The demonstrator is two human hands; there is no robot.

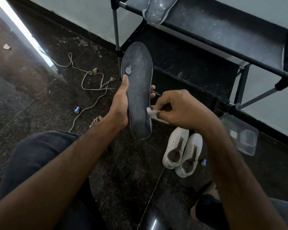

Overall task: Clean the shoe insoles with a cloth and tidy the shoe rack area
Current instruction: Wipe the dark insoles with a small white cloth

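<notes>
My left hand grips a dark grey insole upright in front of me, thumb along its left edge and fingertips showing past its right edge. The insole has a pale worn patch near the toe end. My right hand pinches a small white cloth and holds it against the insole's lower right edge. A second insole, dusty, lies on the top shelf of the black shoe rack. A pair of white shoes stands on the floor below my right forearm.
Loose white laces trail over the dark speckled floor to the left, with small blue and purple caps among them. A clear plastic container lies by the wall at right. My bare feet and dark trousers fill the foreground.
</notes>
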